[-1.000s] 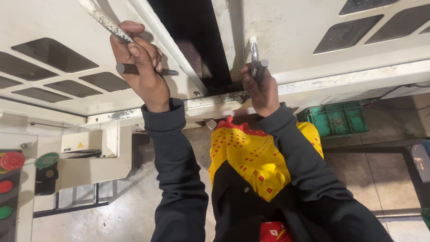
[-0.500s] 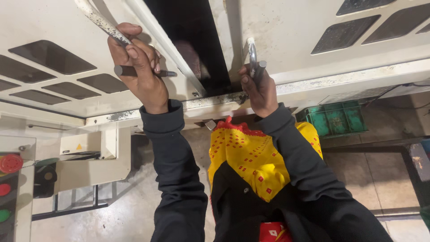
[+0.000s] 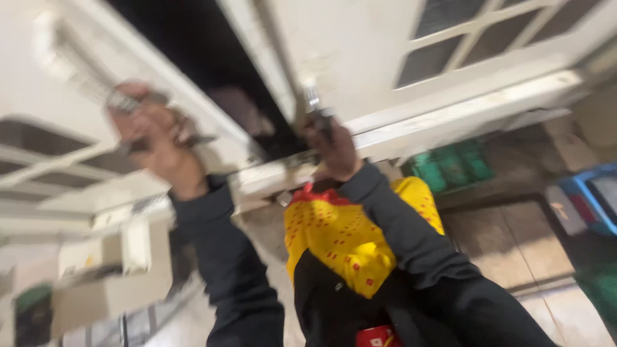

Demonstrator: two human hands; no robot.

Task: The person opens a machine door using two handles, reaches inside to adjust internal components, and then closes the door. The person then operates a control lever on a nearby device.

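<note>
Workshop floor of pale concrete below, green crates [image 3: 453,166] and a blue bin [image 3: 594,196] to the right; white machine housing [image 3: 360,58] with dark vent panels overhead, a black gap between its two sections. Head view, blurred: left hand [image 3: 151,138] raised at the left panel, grip closed round a slim metal tool [image 3: 96,93], long axis running up and leftward from the fist; right hand [image 3: 331,144] at the gap's edge, grip closed on a short metal tool [image 3: 313,106] pointing upward, nearer the gap; dark sleeves, yellow patterned cloth [image 3: 347,238] at the chest.
</note>
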